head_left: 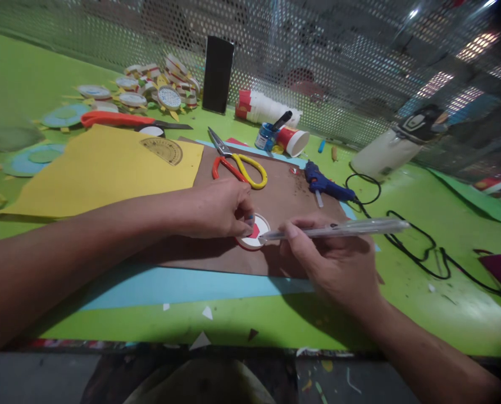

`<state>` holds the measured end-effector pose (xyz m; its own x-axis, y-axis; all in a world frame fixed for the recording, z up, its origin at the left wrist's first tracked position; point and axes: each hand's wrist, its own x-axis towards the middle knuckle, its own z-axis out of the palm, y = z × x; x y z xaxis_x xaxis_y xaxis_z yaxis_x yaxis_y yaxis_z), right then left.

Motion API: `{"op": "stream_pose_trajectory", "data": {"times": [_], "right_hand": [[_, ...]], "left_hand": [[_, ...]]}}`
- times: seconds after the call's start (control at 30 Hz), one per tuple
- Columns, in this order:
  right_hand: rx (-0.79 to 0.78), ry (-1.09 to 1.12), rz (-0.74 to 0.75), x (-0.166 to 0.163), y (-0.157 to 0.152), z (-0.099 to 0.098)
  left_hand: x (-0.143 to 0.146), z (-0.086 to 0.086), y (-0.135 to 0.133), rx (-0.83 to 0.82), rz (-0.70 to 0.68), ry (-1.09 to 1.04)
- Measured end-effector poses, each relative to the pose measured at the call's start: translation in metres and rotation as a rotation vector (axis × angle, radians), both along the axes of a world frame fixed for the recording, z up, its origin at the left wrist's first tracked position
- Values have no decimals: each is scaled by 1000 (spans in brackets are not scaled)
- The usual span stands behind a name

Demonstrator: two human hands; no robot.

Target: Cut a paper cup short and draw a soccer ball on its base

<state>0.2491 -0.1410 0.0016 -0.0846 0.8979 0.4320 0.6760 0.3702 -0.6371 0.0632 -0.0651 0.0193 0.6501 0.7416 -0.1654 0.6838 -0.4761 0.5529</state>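
Glare whitens the green table at right; dim, stretched edges seem blurred.

The middle is being taken up by a bright green table, and a pale sheen is being reflected from its top at four o'clock. From ten o'clock round to two, the far side is being closed off by a grey metal screen with rows of small holes. Through it, only a dim, blurred space is being shown. Toward two o'clock, bright patches of light are being seen. At five o'clock, past the table, grey floor with small scraps is being exposed.
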Motion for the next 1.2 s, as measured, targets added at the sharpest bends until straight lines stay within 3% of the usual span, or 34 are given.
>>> {"op": "stream_pose_trajectory", "data": {"times": [0.77, 1.2], "right_hand": [[43, 16, -28, 2, 9, -4], [56, -16, 32, 0, 2, -4]], "left_hand": [[1, 1, 0, 11, 8, 36], [1, 1, -1, -12, 19, 11]]}}
